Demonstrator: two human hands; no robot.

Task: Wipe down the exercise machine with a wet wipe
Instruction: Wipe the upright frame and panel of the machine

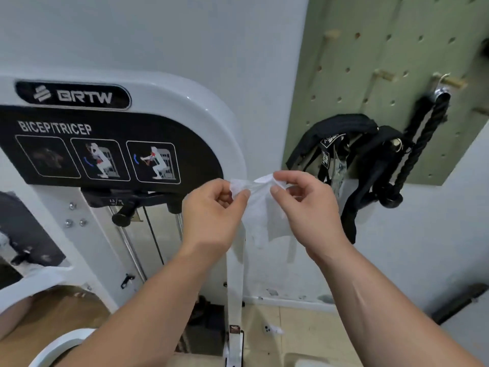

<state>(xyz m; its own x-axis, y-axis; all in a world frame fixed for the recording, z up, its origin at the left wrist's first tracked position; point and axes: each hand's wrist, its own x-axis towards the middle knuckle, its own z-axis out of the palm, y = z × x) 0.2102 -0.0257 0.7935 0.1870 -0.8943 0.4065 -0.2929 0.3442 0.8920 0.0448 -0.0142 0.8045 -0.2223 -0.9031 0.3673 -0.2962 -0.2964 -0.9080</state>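
A white wet wipe (260, 207) hangs crumpled between both hands at the middle of the view. My left hand (211, 215) pinches its upper left corner between thumb and forefinger. My right hand (307, 207) pinches its upper right corner. Behind and to the left stands the white exercise machine (206, 109), with a black panel (105, 149) labelled BICEP/TRICEP and a BRTW logo. The wipe is held in the air in front of the machine's right edge, not touching it. The machine's weight stack with its black selector pin (124, 215) shows below the panel.
On the right wall hangs a green pegboard (370, 62) with black straps (344, 144) and a black rope handle (420, 144). The machine's white upright post (235, 300) runs down to a beige tiled floor (304, 329). A brown seat pad (47, 321) lies at the lower left.
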